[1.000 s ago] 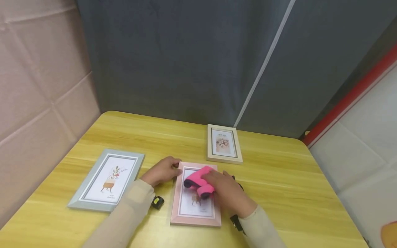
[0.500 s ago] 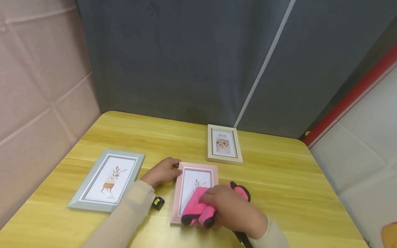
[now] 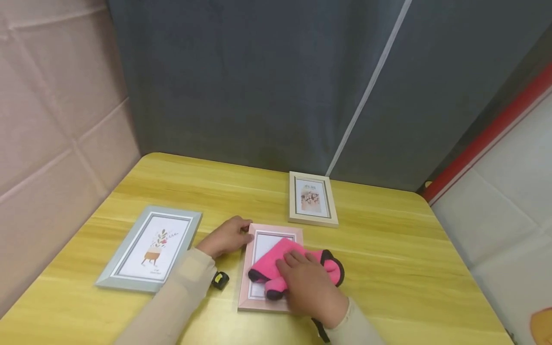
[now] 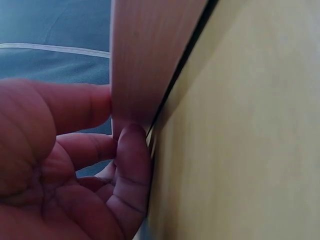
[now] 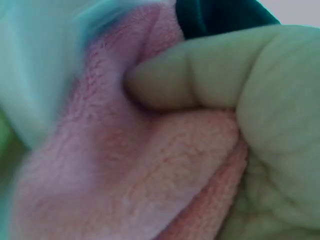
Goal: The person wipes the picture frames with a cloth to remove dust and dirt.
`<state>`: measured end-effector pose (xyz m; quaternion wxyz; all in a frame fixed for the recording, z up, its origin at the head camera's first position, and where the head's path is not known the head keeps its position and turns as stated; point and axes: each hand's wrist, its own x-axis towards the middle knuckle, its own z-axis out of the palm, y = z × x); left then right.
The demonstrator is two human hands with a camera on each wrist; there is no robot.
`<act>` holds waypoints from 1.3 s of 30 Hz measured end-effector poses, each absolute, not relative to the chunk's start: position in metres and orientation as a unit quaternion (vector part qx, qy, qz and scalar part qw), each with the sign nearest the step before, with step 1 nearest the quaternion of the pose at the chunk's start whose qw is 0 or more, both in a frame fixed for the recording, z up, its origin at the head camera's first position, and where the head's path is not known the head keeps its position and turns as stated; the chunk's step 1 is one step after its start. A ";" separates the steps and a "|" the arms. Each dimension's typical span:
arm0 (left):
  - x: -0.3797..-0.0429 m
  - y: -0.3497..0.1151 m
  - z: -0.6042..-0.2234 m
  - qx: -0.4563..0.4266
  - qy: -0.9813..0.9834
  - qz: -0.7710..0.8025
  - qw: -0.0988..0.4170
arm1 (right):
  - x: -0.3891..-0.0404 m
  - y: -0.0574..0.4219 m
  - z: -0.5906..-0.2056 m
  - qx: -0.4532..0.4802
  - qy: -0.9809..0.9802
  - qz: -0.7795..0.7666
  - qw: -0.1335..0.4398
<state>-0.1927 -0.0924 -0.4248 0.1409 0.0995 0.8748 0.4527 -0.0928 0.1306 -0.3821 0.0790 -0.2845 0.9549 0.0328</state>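
Note:
A pink picture frame [image 3: 258,305] lies face up near the table's front. My left hand [image 3: 228,235] pinches its upper left corner, and the left wrist view shows the fingers against the frame's side edge [image 4: 142,60]. Bunched in my right hand [image 3: 311,287] is a bright pink cloth [image 3: 270,264] with black trim, pressed onto the glass. It covers most of the frame's picture and the right edge. In the right wrist view, the thumb [image 5: 175,80] digs into the fluffy cloth [image 5: 115,170].
A pale blue-green picture frame [image 3: 122,273] lies to the left, near my left forearm. Farther back is a cream picture frame [image 3: 313,221]. The yellow wood-grain table [image 3: 388,249] meets a dark grey curtain [image 3: 241,86] behind.
My right hand first slid the cloth down to the frame's lower part, then moved it back up toward the middle, spread wider. My left hand stays at the corner.

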 end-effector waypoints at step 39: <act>-0.100 -0.102 -0.400 0.232 0.928 0.223 0.189 | -0.143 0.204 -0.365 -0.218 0.960 -0.169 -0.056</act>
